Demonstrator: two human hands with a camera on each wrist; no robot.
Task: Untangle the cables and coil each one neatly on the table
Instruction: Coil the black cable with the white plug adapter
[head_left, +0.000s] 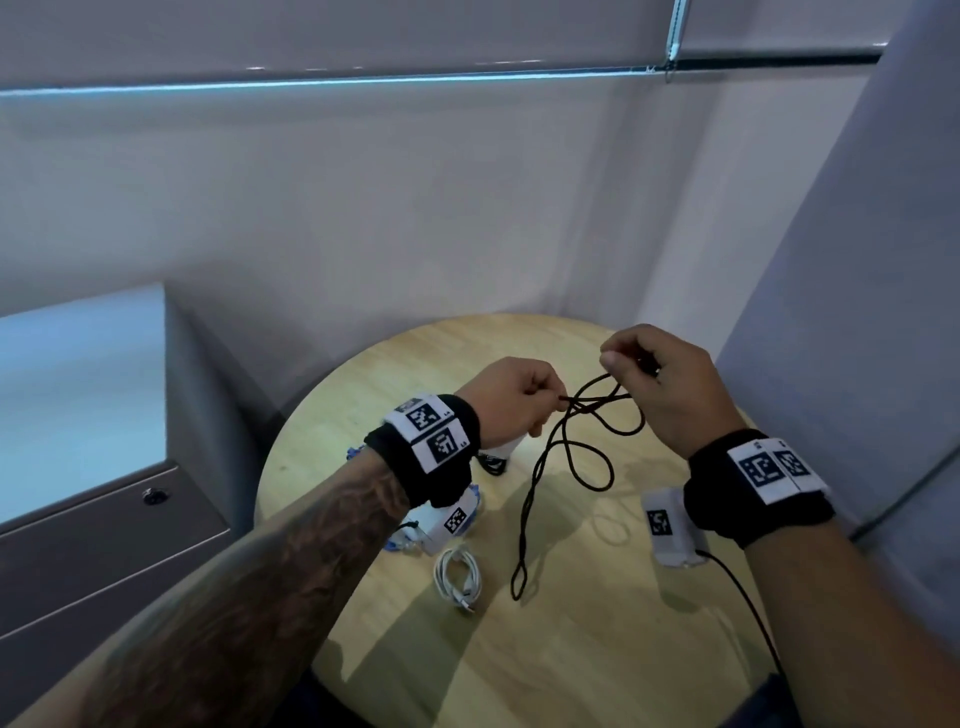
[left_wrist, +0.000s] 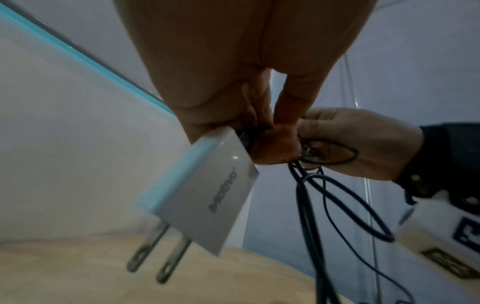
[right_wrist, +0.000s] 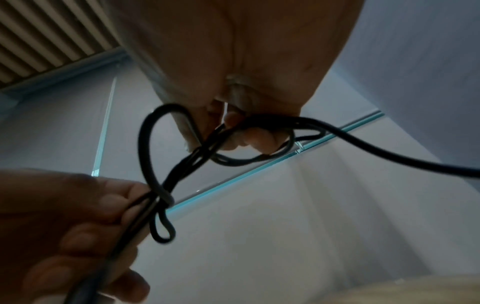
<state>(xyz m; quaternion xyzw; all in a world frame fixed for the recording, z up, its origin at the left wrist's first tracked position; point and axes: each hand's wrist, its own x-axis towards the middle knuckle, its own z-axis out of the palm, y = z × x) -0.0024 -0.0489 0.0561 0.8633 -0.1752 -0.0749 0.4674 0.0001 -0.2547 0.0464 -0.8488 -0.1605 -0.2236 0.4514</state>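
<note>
1. Nearest on the left, the left hand (head_left: 511, 400) pinches the thin black round cable (head_left: 571, 457) and grips a white plastic plug adapter (left_wrist: 205, 197).
2. Between the hands a knot crosses; loops hang to the round wooden table (head_left: 597, 649).
3. Right hand (head_left: 660, 384) pinches a loop slightly higher.
4. Below, a coiled white cable (head_left: 460, 574) lies finished.

Round wooden table (head_left: 597, 649) in a pale-walled corner, grey cabinet (head_left: 104, 519) alongside.

Matt black cable (head_left: 563, 457); smooth wooden table (head_left: 597, 649); seemingly glossy plastic charger (left_wrist: 207, 193).
</note>
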